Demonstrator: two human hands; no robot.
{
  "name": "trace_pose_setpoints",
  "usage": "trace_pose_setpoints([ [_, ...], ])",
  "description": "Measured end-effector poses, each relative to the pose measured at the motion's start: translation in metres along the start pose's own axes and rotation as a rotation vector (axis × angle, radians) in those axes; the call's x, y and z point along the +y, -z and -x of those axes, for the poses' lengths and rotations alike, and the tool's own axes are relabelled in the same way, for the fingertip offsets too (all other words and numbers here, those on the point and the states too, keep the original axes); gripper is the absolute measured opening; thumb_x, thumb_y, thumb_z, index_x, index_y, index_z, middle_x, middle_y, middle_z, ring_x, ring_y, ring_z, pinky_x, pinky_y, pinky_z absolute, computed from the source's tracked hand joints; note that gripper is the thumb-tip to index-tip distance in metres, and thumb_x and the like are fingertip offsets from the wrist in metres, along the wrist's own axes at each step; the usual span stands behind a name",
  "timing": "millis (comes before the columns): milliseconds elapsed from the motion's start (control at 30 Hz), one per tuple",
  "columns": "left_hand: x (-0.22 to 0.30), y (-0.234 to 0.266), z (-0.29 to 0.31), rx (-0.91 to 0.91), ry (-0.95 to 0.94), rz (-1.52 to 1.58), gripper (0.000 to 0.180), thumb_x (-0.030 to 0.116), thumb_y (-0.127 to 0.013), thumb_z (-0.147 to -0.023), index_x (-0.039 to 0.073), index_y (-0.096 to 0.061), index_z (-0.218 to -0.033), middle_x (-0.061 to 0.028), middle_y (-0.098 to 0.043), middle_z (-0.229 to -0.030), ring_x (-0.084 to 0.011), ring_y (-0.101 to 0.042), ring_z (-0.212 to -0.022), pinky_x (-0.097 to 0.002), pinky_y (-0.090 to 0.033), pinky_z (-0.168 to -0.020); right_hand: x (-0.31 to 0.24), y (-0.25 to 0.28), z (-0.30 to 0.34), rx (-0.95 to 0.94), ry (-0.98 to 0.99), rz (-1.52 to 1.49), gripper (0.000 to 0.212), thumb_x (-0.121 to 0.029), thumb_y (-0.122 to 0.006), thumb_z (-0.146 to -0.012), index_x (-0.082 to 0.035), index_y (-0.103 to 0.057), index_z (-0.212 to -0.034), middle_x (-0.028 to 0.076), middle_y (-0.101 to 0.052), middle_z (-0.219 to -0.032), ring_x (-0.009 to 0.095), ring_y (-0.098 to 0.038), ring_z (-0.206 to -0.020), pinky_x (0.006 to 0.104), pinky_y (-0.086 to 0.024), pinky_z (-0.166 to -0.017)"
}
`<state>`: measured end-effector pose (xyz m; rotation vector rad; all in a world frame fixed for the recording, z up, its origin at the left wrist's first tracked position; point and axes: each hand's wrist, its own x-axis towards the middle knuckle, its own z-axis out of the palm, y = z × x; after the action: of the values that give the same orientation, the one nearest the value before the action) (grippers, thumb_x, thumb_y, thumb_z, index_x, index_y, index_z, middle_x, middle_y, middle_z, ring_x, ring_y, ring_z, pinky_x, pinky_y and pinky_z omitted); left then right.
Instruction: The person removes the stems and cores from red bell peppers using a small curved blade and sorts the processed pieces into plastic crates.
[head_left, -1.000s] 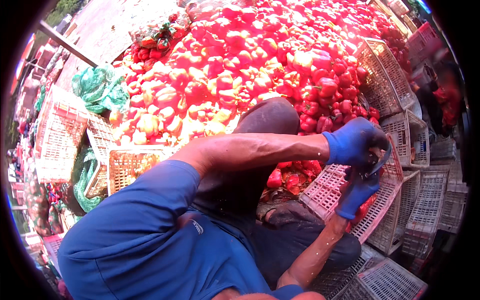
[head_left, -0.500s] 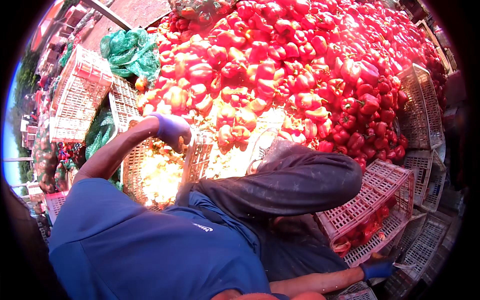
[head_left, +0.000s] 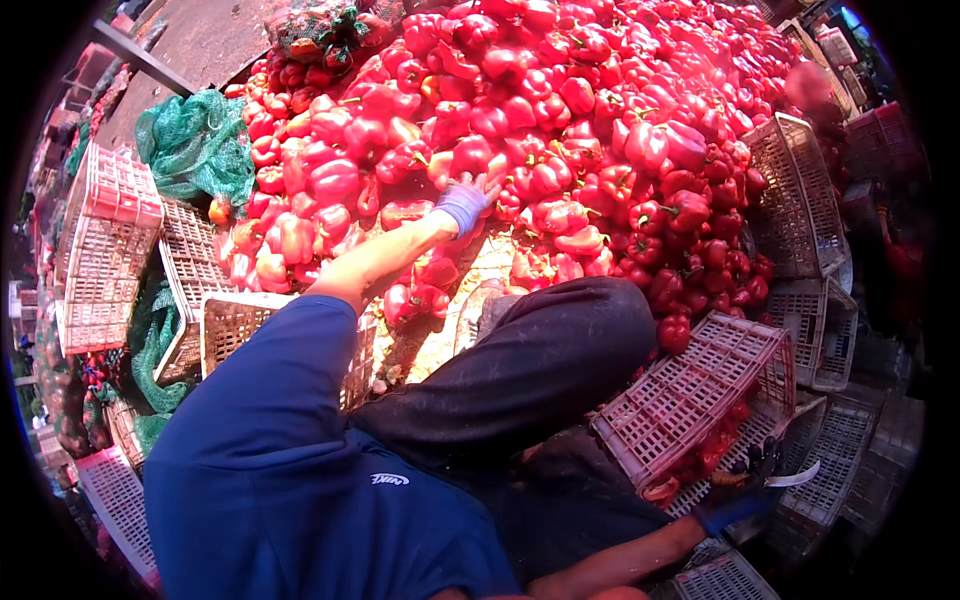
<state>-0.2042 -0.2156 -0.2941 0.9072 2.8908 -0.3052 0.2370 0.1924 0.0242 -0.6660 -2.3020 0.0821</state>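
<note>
At the near right, the person's right hand (head_left: 742, 500), in a dark blue glove, is closed around a knife (head_left: 797, 476), its pale curved blade pointing right; the finger placement is too dim to tell. Just left of it and slightly farther, a tilted pink crate (head_left: 690, 392) stands with red pepper pieces (head_left: 712, 448) showing beneath its slatted side. Across the middle lies a bent leg (head_left: 535, 345) in dark trousers. Beyond the leg, the left hand (head_left: 470, 200), in a bluish glove, is open, fingers spread against the near part of a large heap of red peppers (head_left: 590, 165). This heap fills the middle and runs far back to the right. To its left lies green netting (head_left: 197, 145), and at the far left, a filled mesh sack (head_left: 312, 32).
</note>
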Motion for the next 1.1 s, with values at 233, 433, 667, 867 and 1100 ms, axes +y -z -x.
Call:
trace_pose_setpoints([
  [233,-0.018,0.040,-0.017,-0.230,0.270,1.252,0.089,0.026,-0.088,-0.073,0.001,-0.050,-0.149,-0.0225,-0.062,-0.139,-0.0309,-0.061,-0.131,-0.0421,-0.050,-0.108,0.019,-0.018,0.016,-0.080,-0.268,-0.363,0.040,-0.026,-0.049,-0.107,-0.002,-0.064,-0.134,0.014,-0.069,-0.122,0.021,-0.067,-0.087,0.0290,-0.054,-0.067],
  [433,0.035,0.207,-0.019,-0.257,-0.350,1.604,0.092,0.028,-0.094,-0.076,0.006,-0.048,-0.153,-0.0135,-0.059,-0.147,-0.0209,-0.053,-0.139,-0.0379,-0.045,-0.115,-0.070,-0.044,0.006,-0.249,-0.642,-0.896,0.067,-0.054,-0.051,-0.108,-0.006,-0.045,-0.154,0.008,-0.071,-0.103,0.004,-0.059,-0.068,0.0177,-0.044,-0.053],
  [667,0.123,0.370,-0.005,0.152,-1.025,1.344,0.105,0.040,-0.101,-0.063,0.001,-0.051,-0.147,-0.0116,-0.060,-0.141,-0.0214,-0.056,-0.133,-0.0393,-0.045,-0.114,-0.133,-0.031,-0.011,-0.282,-0.449,-1.106,0.083,-0.050,-0.069,-0.099,-0.013,-0.032,-0.164,0.007,-0.070,-0.097,0.006,-0.059,-0.063,0.0206,-0.049,-0.057],
  [867,0.213,0.388,0.043,0.332,-1.146,1.303,0.107,0.041,-0.102,-0.059,0.001,-0.051,-0.143,-0.0145,-0.060,-0.135,-0.0257,-0.057,-0.130,-0.0416,-0.046,-0.110,-0.135,-0.018,-0.001,-0.185,-0.319,-1.080,0.097,-0.039,-0.078,-0.095,0.003,-0.023,-0.163,0.018,-0.051,-0.152,0.022,-0.067,-0.107,0.0339,-0.056,-0.091],
  [1100,0.236,0.389,0.061,0.129,-0.931,1.644,0.096,0.038,-0.098,-0.072,0.001,-0.049,-0.146,-0.0112,-0.060,-0.136,-0.0229,-0.058,-0.128,-0.0399,-0.048,-0.110,-0.113,-0.059,0.034,-0.289,-0.456,-0.953,0.089,-0.031,-0.078,-0.096,0.001,-0.027,-0.162,0.012,-0.070,-0.106,0.017,-0.068,-0.091,0.0315,-0.056,-0.080],
])
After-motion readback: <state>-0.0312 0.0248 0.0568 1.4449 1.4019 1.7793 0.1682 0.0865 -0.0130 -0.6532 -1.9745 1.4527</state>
